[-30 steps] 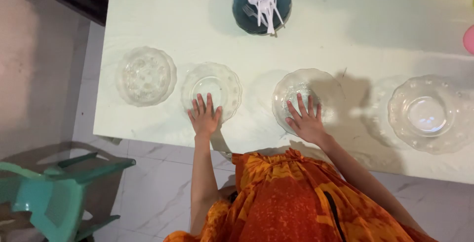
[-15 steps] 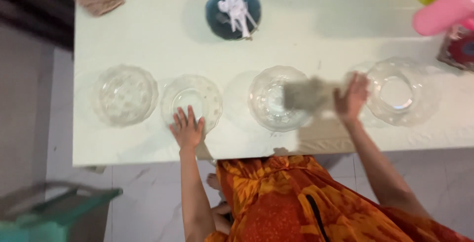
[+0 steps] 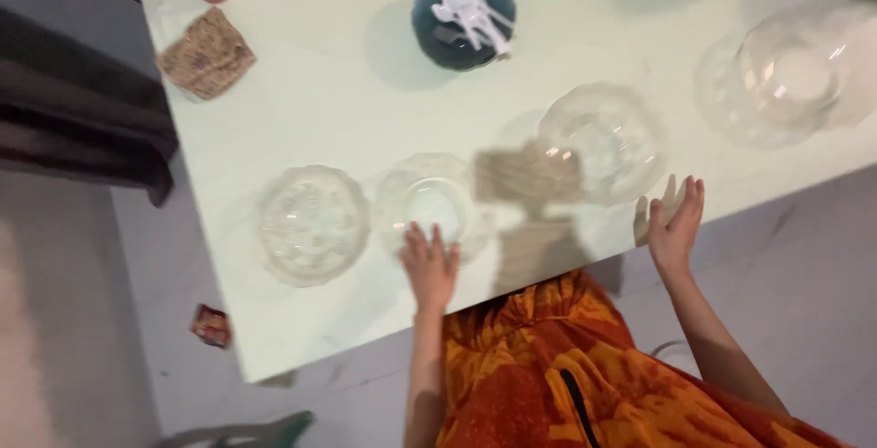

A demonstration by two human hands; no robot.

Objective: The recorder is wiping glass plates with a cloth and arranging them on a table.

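A blurred brownish patch [image 3: 528, 174] hides the bowl's [image 3: 603, 142] rim.

Pale table [image 3: 365, 119]; glass bowls [image 3: 312, 223]

Four glass bowls stand in a row on the counter [image 3: 347, 101]. The leftmost bowl [image 3: 312, 222] sits near the front edge; just to its right is the second bowl [image 3: 431, 203], with the left hand [image 3: 429, 265] resting on its near rim. The third bowl [image 3: 603, 142] lies further right and a little farther back, the right hand [image 3: 676, 229] near its front right, at the counter's edge. The fourth bowl [image 3: 776, 78] stands well right. Behind the row sits a round dish [image 3: 463, 17] holding spoons [image 3: 470, 14]. A woven mat [image 3: 206, 53] lies at the far left.
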